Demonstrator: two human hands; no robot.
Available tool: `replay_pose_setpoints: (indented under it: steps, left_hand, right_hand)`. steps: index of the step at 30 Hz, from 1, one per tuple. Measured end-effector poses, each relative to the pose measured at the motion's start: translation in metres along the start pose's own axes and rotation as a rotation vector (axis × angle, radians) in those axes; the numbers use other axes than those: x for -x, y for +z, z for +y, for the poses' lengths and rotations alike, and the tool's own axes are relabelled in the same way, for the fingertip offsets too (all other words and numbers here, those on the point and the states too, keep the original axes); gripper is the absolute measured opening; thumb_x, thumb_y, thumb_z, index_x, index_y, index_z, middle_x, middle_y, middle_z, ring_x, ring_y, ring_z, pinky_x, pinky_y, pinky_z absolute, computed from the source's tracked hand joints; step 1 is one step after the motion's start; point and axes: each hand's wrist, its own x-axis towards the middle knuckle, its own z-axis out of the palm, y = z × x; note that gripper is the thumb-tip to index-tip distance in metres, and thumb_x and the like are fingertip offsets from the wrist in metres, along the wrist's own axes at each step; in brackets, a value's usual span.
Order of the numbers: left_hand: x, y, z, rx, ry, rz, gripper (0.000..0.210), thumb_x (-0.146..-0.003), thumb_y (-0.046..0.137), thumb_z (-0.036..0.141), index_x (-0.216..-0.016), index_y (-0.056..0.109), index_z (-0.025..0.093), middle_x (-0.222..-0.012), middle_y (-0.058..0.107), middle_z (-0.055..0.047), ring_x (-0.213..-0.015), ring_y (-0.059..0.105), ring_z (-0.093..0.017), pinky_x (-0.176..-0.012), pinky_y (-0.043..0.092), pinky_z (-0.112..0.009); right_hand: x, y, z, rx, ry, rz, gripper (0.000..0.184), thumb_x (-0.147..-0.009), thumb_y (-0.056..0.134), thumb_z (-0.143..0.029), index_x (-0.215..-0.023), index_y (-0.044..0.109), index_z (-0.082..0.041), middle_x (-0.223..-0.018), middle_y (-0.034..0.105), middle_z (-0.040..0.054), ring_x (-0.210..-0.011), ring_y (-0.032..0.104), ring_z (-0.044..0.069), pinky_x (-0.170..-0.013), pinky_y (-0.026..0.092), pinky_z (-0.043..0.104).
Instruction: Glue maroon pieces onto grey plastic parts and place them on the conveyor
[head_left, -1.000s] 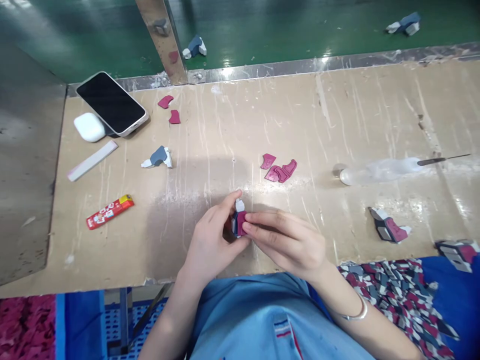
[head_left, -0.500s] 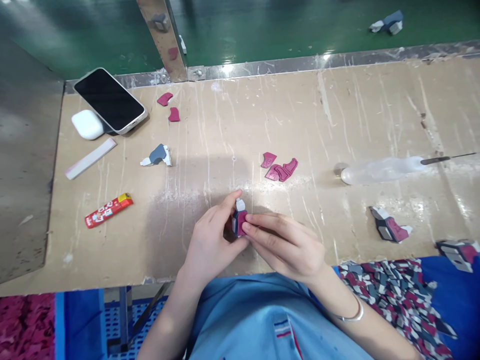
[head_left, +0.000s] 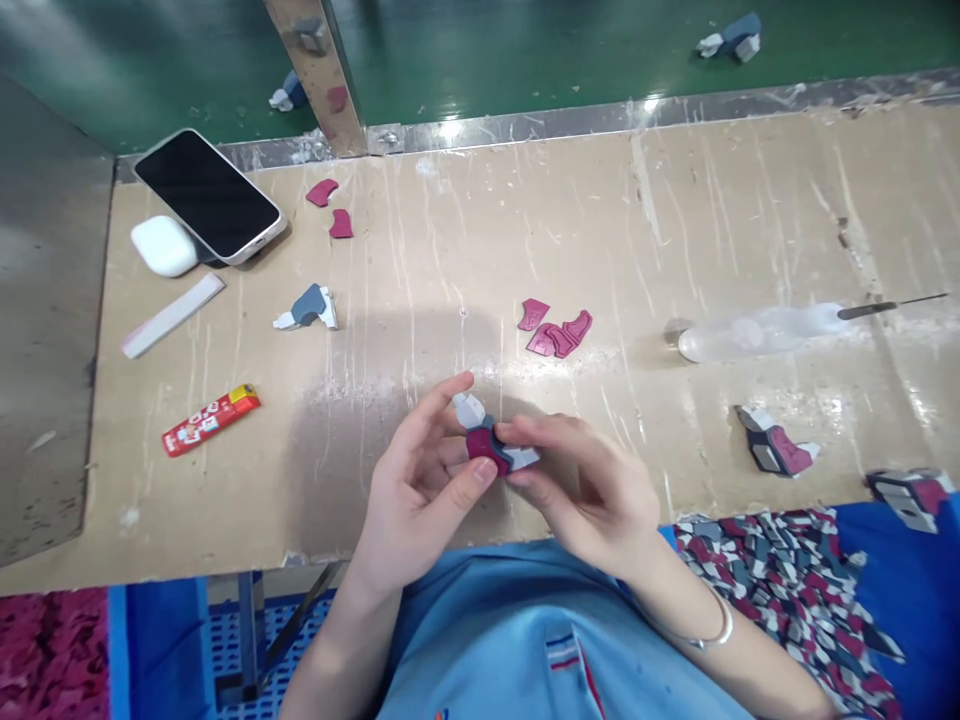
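Between my two hands, low over the bench's front part, is a small plastic toy part [head_left: 487, 450] in maroon, dark blue-grey and white. My left hand [head_left: 420, 480] grips its left side, thumb on the maroon face and index finger reaching up past the white end. My right hand [head_left: 592, 480] pinches its right side between thumb and fingers. Just beyond my hands lie several loose maroon pieces [head_left: 561, 338]. A grey-and-white part [head_left: 309, 306] rests further left, and a similar part with maroon [head_left: 776, 442] lies to the right.
At the back left are a phone [head_left: 210, 195], a white case [head_left: 163, 246] and a pale strip [head_left: 172, 316]. A red packet [head_left: 210, 420] lies nearer. On the right is a clear bottle with a thin needle tip [head_left: 765, 333]. A green belt [head_left: 525, 60] carries parts behind the bench.
The toy part has been turned, so its maroon face and a white end on the right now show. My left thumb has moved onto the face. Another part has appeared on the belt at left.
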Motion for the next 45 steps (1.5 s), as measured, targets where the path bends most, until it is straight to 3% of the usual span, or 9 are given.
replay_pose_setpoints:
  steps: [3,11,18,23,28,33,37,45]
  left_hand:
    - [0.0,0.001,0.0,-0.022,-0.001,0.004,0.051,-0.103,0.076,0.045,-0.151,0.063,0.034,-0.106,0.078,-0.003,-0.087,0.08,-0.015,-0.075,0.067,-0.022]
    - [-0.001,-0.002,-0.007,0.021,-0.08,-0.013,0.061,-0.099,0.08,0.052,-0.154,0.064,0.032,-0.097,0.077,-0.003,-0.081,0.076,-0.016,-0.072,0.065,-0.024]
    - [-0.006,0.0,-0.006,0.298,-0.151,-0.02,0.056,-0.091,0.09,0.042,-0.144,0.073,0.036,-0.096,0.077,-0.001,-0.084,0.076,-0.014,-0.08,0.064,-0.024]
    - [-0.009,0.002,-0.006,0.465,-0.173,-0.05,0.052,-0.087,0.093,0.047,-0.137,0.079,0.039,-0.098,0.08,-0.003,-0.084,0.076,-0.014,-0.082,0.064,-0.022]
    - [-0.01,0.005,-0.007,0.513,-0.197,-0.034,0.046,-0.089,0.092,0.041,-0.134,0.08,0.044,-0.092,0.079,0.001,-0.085,0.073,-0.008,-0.083,0.06,-0.013]
    - [-0.01,0.006,-0.007,0.494,-0.2,-0.01,0.045,-0.089,0.093,0.035,-0.131,0.081,0.043,-0.09,0.078,0.001,-0.083,0.074,-0.008,-0.081,0.062,-0.012]
    - [-0.01,0.007,-0.006,0.448,-0.198,0.028,0.042,-0.094,0.089,0.033,-0.133,0.08,0.044,-0.091,0.077,0.002,-0.083,0.073,-0.006,-0.082,0.061,-0.01]
    - [-0.011,0.011,0.002,0.289,-0.128,0.061,0.043,-0.094,0.088,0.032,-0.134,0.08,0.043,-0.087,0.074,0.001,-0.076,0.069,-0.007,-0.077,0.061,-0.013]
  right_hand:
    - [0.003,0.008,-0.001,-0.133,0.098,0.088,0.05,-0.102,0.071,-0.009,-0.144,0.057,-0.032,-0.109,0.087,0.0038,-0.097,0.087,0.022,-0.076,0.074,0.029]
    - [0.004,0.01,0.0,-0.138,0.115,0.106,0.032,-0.101,0.074,-0.009,-0.123,0.062,-0.029,-0.105,0.086,0.0031,-0.098,0.087,0.021,-0.078,0.074,0.027]
    - [0.004,0.01,0.001,-0.251,0.199,0.11,0.031,-0.098,0.079,-0.011,-0.122,0.07,-0.031,-0.107,0.086,0.0008,-0.1,0.086,0.019,-0.082,0.073,0.026]
    - [0.002,0.013,0.002,-0.358,0.245,0.169,0.022,-0.098,0.082,-0.016,-0.113,0.076,-0.031,-0.102,0.085,0.0005,-0.099,0.086,0.019,-0.082,0.073,0.026]
    - [-0.001,0.011,0.007,-0.354,0.167,0.151,0.028,-0.096,0.081,-0.01,-0.115,0.08,-0.031,-0.101,0.085,0.0014,-0.093,0.084,0.019,-0.081,0.072,0.029]
    - [-0.006,0.005,0.01,-0.251,0.084,0.064,0.033,-0.098,0.076,-0.007,-0.12,0.081,-0.031,-0.102,0.086,0.0018,-0.093,0.083,0.02,-0.081,0.071,0.031]
    - [-0.003,0.006,0.012,-0.205,0.06,0.069,0.034,-0.1,0.073,-0.008,-0.126,0.077,-0.03,-0.108,0.084,0.0033,-0.095,0.081,0.019,-0.081,0.071,0.03]
    - [-0.002,0.003,0.015,-0.048,-0.072,0.053,0.018,-0.106,0.067,-0.014,-0.117,0.076,-0.024,-0.11,0.084,0.0078,-0.1,0.083,0.019,-0.084,0.072,0.028]
